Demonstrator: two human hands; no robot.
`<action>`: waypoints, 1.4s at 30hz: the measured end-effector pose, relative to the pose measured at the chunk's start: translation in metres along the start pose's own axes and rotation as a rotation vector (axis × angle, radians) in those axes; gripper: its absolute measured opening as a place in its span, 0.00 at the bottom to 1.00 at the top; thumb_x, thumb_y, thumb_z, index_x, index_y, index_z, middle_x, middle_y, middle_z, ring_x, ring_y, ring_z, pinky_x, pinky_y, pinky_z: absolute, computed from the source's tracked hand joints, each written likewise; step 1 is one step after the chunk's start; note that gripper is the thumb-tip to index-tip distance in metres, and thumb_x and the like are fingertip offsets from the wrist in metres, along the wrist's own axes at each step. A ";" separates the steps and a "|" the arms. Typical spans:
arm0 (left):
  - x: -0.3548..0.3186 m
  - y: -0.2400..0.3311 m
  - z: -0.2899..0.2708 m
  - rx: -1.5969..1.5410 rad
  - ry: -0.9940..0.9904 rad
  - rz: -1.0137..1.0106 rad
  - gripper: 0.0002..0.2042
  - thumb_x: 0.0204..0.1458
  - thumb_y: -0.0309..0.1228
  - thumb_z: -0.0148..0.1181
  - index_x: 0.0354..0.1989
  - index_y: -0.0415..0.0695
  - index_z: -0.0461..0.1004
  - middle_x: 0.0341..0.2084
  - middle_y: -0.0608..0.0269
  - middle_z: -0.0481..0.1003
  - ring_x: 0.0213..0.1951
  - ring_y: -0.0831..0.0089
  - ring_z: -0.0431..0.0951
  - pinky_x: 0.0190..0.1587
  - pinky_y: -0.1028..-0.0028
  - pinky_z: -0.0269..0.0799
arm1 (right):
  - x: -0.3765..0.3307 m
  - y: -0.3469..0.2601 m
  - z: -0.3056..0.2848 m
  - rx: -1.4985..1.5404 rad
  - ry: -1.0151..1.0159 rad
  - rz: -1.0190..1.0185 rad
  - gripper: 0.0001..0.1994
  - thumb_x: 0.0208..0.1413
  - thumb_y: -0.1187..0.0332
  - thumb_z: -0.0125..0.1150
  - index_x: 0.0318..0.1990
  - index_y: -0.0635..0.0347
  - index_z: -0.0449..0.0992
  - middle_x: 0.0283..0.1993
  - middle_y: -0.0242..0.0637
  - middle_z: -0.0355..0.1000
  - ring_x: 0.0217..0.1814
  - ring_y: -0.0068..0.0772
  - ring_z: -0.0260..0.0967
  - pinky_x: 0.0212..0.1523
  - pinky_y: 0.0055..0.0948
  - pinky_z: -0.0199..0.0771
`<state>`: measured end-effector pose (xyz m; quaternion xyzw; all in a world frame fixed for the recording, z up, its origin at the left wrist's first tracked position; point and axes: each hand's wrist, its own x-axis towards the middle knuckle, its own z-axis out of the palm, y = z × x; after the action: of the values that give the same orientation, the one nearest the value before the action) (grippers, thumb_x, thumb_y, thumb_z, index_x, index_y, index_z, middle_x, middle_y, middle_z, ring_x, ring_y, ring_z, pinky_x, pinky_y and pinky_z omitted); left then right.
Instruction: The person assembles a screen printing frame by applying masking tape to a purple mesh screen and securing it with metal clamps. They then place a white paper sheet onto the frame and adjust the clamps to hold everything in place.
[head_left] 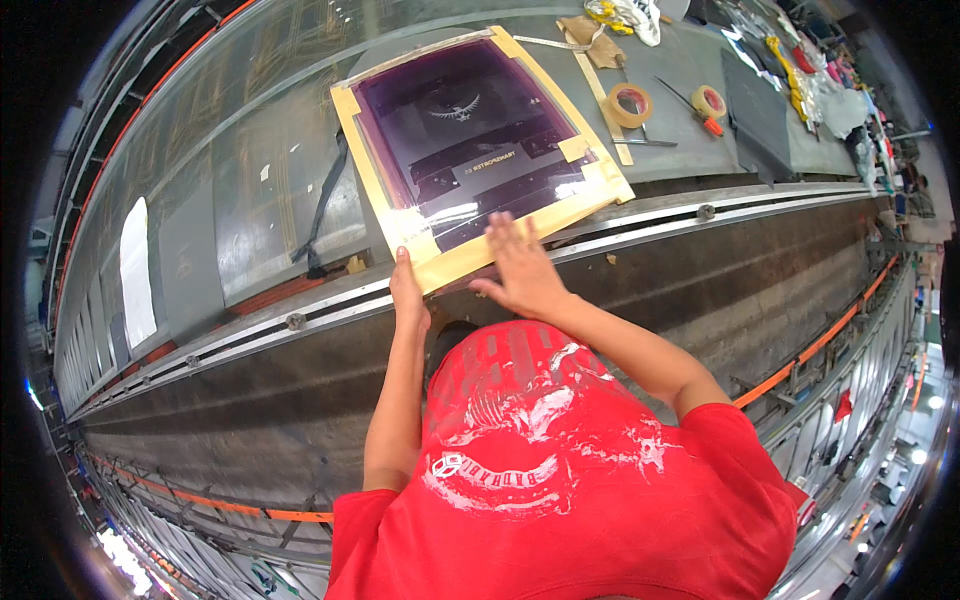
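A worker's left hand (407,290) grips the near left corner of a rectangular screen-printing frame (460,135), while the right hand (525,265) lies open, palm down and fingers slightly spread, on the yellow tape (582,207) along its near edge. The frame sits directly ahead of both hands at the table's near side, its glossy, dark purple mesh bordered by smooth tape and bearing a pale winged emblem. Beyond the right hand, off the frame's right side, lie a flat yellowish strip (604,110), two ring-shaped tape rolls (629,106) and an orange-handled tool (713,127), with crumpled brown paper (592,43) farther off. A long white sheet (138,275) rests well left of the left hand. The grey worktable (685,155) shows streaks and scuffs; a metal rail (345,299) runs along its near edge. The worker's red shirt (600,520) carries white, paint-like smears. Orange bars (825,337) and bright lights (919,456) mark the room to the right.
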<state>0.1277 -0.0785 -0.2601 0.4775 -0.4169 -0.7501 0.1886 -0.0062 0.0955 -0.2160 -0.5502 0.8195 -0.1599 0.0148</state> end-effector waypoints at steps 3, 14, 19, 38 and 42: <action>-0.006 -0.001 0.009 -0.018 -0.004 0.025 0.30 0.61 0.56 0.46 0.55 0.39 0.68 0.46 0.57 0.75 0.43 0.66 0.78 0.39 0.63 0.75 | 0.013 -0.020 0.011 0.070 -0.066 -0.183 0.46 0.58 0.36 0.44 0.65 0.76 0.55 0.73 0.57 0.47 0.78 0.50 0.36 0.74 0.54 0.28; -0.008 -0.003 0.011 -0.041 0.007 0.009 0.29 0.62 0.51 0.48 0.56 0.33 0.67 0.49 0.52 0.74 0.49 0.64 0.75 0.51 0.67 0.70 | 0.010 0.014 -0.002 0.185 -0.032 -0.210 0.37 0.56 0.52 0.59 0.67 0.63 0.57 0.73 0.49 0.50 0.76 0.48 0.44 0.73 0.50 0.41; -0.004 -0.009 0.008 -0.016 -0.040 -0.016 0.28 0.63 0.54 0.46 0.48 0.35 0.69 0.39 0.55 0.75 0.36 0.70 0.78 0.30 0.71 0.76 | 0.013 0.030 0.004 0.079 -0.025 -0.317 0.31 0.50 0.59 0.65 0.62 0.54 0.65 0.68 0.45 0.58 0.70 0.45 0.54 0.71 0.51 0.47; -0.013 -0.026 0.003 0.011 0.015 0.184 0.18 0.54 0.35 0.65 0.46 0.37 0.68 0.35 0.59 0.77 0.34 0.72 0.79 0.30 0.71 0.78 | 0.048 0.003 0.043 0.131 0.037 -0.129 0.32 0.58 0.44 0.53 0.64 0.53 0.63 0.72 0.48 0.50 0.76 0.50 0.41 0.72 0.58 0.34; -0.009 -0.024 0.001 0.029 0.098 0.217 0.16 0.57 0.36 0.62 0.45 0.36 0.72 0.36 0.60 0.77 0.35 0.75 0.77 0.30 0.74 0.75 | 0.059 -0.008 0.055 -0.003 -0.028 -0.064 0.39 0.56 0.36 0.47 0.69 0.50 0.57 0.75 0.51 0.44 0.78 0.52 0.35 0.70 0.67 0.27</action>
<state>0.1336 -0.0582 -0.2746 0.4683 -0.4671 -0.6949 0.2821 -0.0111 0.0262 -0.2569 -0.5781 0.8015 -0.1516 0.0204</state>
